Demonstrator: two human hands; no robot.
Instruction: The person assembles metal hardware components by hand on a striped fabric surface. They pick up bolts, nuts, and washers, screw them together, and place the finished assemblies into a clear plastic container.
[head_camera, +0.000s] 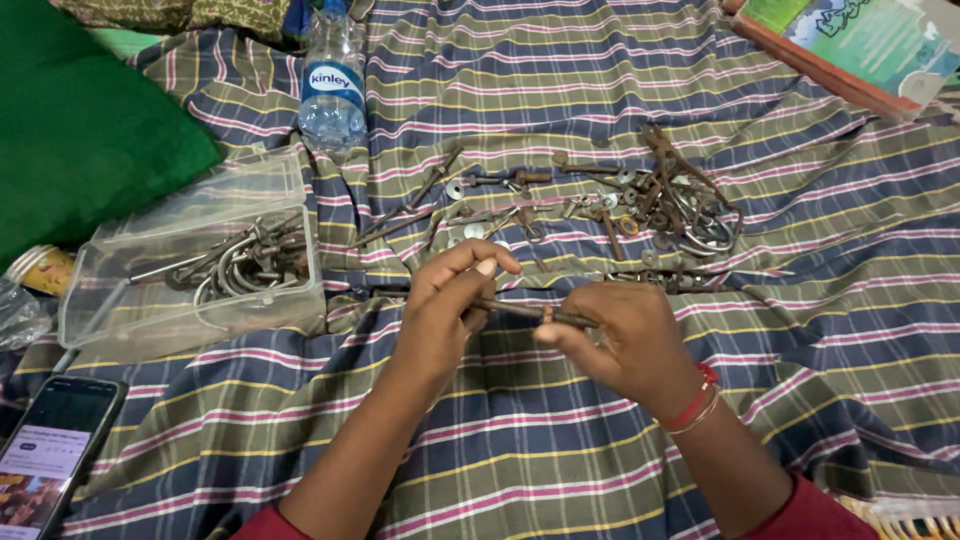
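Both your hands are on one long rusty bolt (530, 312), held level above the striped cloth (560, 440): left hand (445, 310) pinches one end, right hand (625, 345) closes round the other. It looks stiff, gritty, fairly heavy; grip the shank ends. Far left, a clear bottle (333, 85) with a blue label band; a clear plastic box (195, 265) of hooks beside it.

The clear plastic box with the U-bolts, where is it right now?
In the head view the clear plastic box sits on the striped cloth at the left, beyond the left hand, below the water bottle and above the phone.
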